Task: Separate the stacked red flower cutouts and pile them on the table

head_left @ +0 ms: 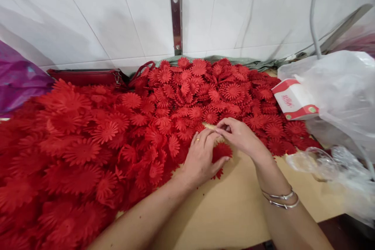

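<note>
My left hand (202,158), with a ring on one finger, curls over a red flower-shaped petal piece (222,151). Its thumb lies against the petals, and the piece is partly hidden under the palm. My right hand (240,136) has its thumb and fingers pinched at the end of a small, thin, pale-yellow strip (209,125). The strip sticks out leftward over the left fingertips, and the fingertips of both hands meet there. Too little shows to tell what the strip is. A large heap of red petal pieces (155,125) surrounds the left hand.
The heap covers much of the tan tabletop (205,218), back to the white tiled wall (146,19). A red bag (88,76) and purple plastic (20,74) lie left. At right are a red-and-white box (295,99), a white plastic bag (345,93) and clear plastic (342,168).
</note>
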